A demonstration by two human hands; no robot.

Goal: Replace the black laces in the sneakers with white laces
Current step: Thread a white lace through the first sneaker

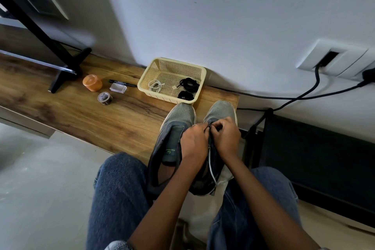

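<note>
Fingers [215, 128] of both hands pinch thin lace over the knit-mesh sneaker [220, 111].

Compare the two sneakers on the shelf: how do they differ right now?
The left sneaker shows no lace, and its tongue and opening lie exposed; the right sneaker has a white lace trailing from it. Neither hand grips the left sneaker, though the left wrist crosses over it; the left hand and right hand pinch at the right sneaker's eyelets. Both are grey, toes pointing toward the basket.

Head view, looking down (close) at shelf [85, 115].
</note>
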